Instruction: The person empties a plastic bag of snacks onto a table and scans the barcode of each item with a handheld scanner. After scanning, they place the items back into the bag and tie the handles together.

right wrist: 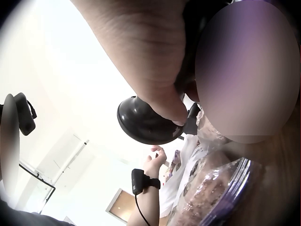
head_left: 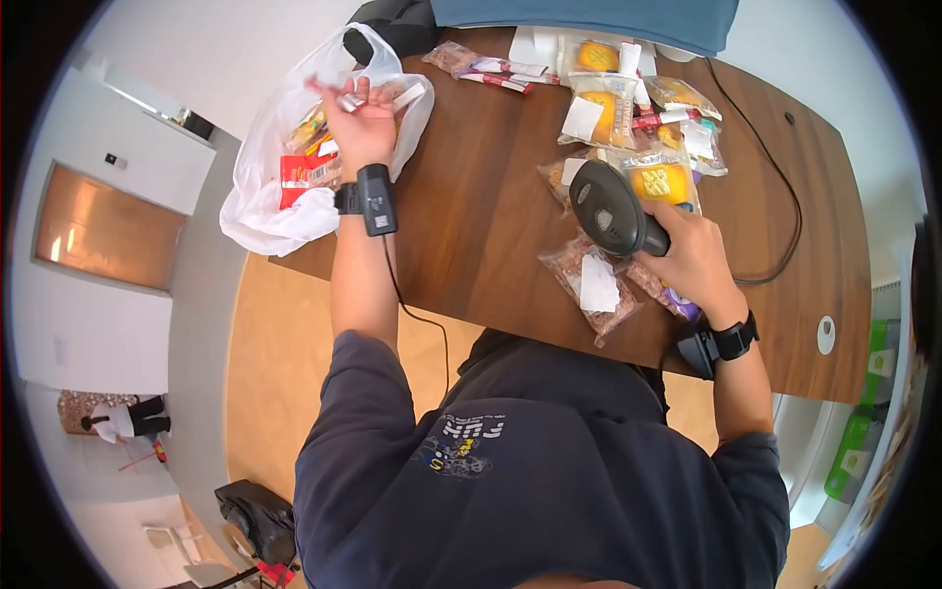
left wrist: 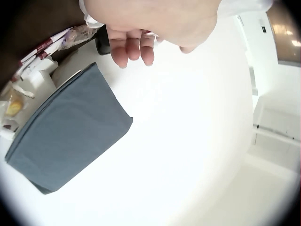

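My left hand (head_left: 361,128) is palm up over a white plastic bag (head_left: 257,196). A small red-and-white stick packet (head_left: 329,90), blurred, lies between its thumb and loosely bent fingers; a sliver of red shows behind the fingers in the left wrist view. Inside the bag are a red packet (head_left: 293,181) and other wrapped snacks. My right hand (head_left: 695,257) grips a black barcode scanner (head_left: 606,208) by its handle, head tilted toward the middle of the table. Below the scanner lie clear bags of pinkish-brown pieces, one bag (head_left: 594,285) with a torn white label.
Wrapped yellow cakes (head_left: 659,181) and red-white sticks (head_left: 496,80) are spread over the back right of the wooden table (head_left: 481,206). A black cable (head_left: 785,187) curves along the right side. A blue-grey cloth-like cover (head_left: 589,14) stands at the back edge. Another person (head_left: 118,420) is far left.
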`<state>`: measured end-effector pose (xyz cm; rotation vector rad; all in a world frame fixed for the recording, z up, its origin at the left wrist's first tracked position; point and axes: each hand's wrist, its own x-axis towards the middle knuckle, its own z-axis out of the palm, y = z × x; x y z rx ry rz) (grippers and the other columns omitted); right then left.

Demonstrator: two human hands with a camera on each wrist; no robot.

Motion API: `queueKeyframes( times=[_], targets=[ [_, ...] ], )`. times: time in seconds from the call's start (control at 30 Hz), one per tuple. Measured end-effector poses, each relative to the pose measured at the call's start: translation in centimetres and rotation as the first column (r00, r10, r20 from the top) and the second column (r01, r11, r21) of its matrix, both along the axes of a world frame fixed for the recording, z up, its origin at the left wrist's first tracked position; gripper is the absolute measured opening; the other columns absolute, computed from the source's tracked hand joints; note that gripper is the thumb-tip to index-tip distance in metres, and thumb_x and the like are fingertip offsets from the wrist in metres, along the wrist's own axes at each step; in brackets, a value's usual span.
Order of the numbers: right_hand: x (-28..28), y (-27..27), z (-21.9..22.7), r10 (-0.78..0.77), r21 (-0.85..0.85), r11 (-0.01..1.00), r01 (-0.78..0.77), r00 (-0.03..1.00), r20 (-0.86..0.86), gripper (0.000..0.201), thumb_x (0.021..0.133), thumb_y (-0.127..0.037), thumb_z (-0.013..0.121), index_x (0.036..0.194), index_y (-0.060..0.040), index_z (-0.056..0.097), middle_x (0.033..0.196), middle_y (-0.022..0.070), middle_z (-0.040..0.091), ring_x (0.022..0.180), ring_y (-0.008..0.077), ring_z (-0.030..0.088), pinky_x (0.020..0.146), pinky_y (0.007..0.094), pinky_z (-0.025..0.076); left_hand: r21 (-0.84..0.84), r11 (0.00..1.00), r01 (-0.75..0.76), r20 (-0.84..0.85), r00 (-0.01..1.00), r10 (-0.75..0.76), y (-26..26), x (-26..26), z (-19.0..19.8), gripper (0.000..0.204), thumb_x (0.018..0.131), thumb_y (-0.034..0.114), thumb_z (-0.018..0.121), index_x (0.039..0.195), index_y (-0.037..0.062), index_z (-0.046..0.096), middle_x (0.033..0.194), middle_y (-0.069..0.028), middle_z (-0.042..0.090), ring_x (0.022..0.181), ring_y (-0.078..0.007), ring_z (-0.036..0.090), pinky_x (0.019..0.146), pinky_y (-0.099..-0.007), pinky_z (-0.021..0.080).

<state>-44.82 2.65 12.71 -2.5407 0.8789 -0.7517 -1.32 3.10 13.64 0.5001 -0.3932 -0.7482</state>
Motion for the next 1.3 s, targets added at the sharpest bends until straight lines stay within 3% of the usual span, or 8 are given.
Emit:
queueKeyframes(
  times=[0.13,0.27,0.37,0.43,0.53,0.67,1.07,1.3],
  targets=[
    [-0.2,-0.2,-0.2,-0.011,-0.001,1.0,0.011,0.999,-0.034,0.041,0.071,-0.02,0.078,0.11,-0.0132,0.065,0.088,0.0116,0.07,0.082,0.0335,0.066,0.07,0.0424,0.053,0.167,0.986,0.031,-0.11,0.994,-0.012,0.2,-3.7,-0.3,0.045,0.098,0.049,0.05,0.111,0.0053,0.054,0.088,-0.0042,0.058,0.075,-0.0165,0.052,0.07,-0.0292,0.046],
    [-0.3,-0.1,-0.4,-0.037,0.03,0.999,0.038,0.998,-0.042,0.041,0.072,-0.021,0.077,0.111,-0.0132,0.065,0.088,0.0114,0.07,0.083,0.0329,0.066,0.069,0.0421,0.053,0.35,0.847,0.401,0.222,0.843,-0.491,0.8,-9.9,-2.5,0.033,0.102,0.037,0.049,0.109,0.0055,0.058,0.094,-0.0028,0.061,0.077,-0.0134,0.053,0.07,-0.0302,0.046],
    [-0.3,-0.3,-0.7,-0.025,0.002,1.0,0.025,1.0,0.001,0.042,0.073,-0.022,0.077,0.112,-0.0128,0.065,0.089,0.0108,0.07,0.082,0.0322,0.066,0.069,0.0419,0.053,0.671,0.666,0.326,0.48,0.493,-0.725,2.4,-14.6,-2.3,0.027,0.097,0.031,0.059,0.107,0.0057,0.06,0.099,-0.0029,0.063,0.083,-0.0128,0.058,0.072,-0.0283,0.048],
    [-0.4,-0.5,-0.9,-0.032,-0.004,0.999,0.032,0.999,0.001,0.042,0.073,-0.022,0.077,0.112,-0.0128,0.064,0.089,0.0107,0.07,0.082,0.0321,0.066,0.069,0.0418,0.053,0.848,0.489,0.206,0.513,-0.087,-0.854,4.1,-16.5,-1.7,0.039,0.087,0.026,0.072,0.116,0.0041,0.06,0.108,-0.0075,0.065,0.09,-0.0201,0.063,0.079,-0.0332,0.052],
    [-0.3,-0.6,-1.0,-0.041,-0.009,0.999,0.041,0.999,0.01,0.042,0.073,-0.023,0.077,0.112,-0.0129,0.064,0.089,0.0104,0.07,0.081,0.032,0.066,0.068,0.0417,0.053,0.651,0.704,0.282,0.752,-0.367,-0.548,6.0,-18.1,-1.9,0.054,0.08,0.024,0.077,0.127,0.0068,0.058,0.127,-0.0095,0.058,0.111,-0.0258,0.054,0.094,-0.0364,0.046],
    [-0.3,-0.5,-1.1,-0.054,-0.003,0.999,0.054,0.999,0.005,0.043,0.073,-0.024,0.078,0.112,-0.0129,0.065,0.088,0.0102,0.071,0.08,0.0324,0.066,0.066,0.0416,0.053,0.663,0.719,0.208,0.697,-0.522,-0.491,6.9,-19.4,-2.0,0.069,0.071,0.019,0.081,0.135,0.0184,0.056,0.14,-0.0077,0.047,0.123,-0.0306,0.043,0.104,-0.0416,0.038],
    [-0.3,-0.5,-0.9,-0.083,0.022,0.996,0.081,0.994,0.072,0.04,0.073,-0.024,0.077,0.11,-0.0118,0.067,0.089,0.0129,0.07,0.08,0.0338,0.066,0.067,0.042,0.053,0.517,0.838,0.171,0.773,-0.513,-0.372,7.1,-20.9,-2.5,0.058,0.065,0.02,0.085,0.112,0.0053,0.055,0.119,-0.0135,0.051,0.114,-0.0339,0.049,0.1,-0.0414,0.04],
    [-0.2,-0.8,-0.9,-0.117,0.038,0.993,0.115,0.99,0.076,0.039,0.075,-0.022,0.077,0.111,-0.0104,0.067,0.087,0.0143,0.07,0.079,0.0345,0.066,0.068,0.0415,0.053,0.542,0.803,0.247,0.802,0.134,-0.582,6.2,-16.1,-1.4,0.063,0.064,0.008,0.087,0.117,0.0062,0.052,0.116,-0.006,0.058,0.11,-0.0159,0.057,0.096,-0.0299,0.045]
  ],
)
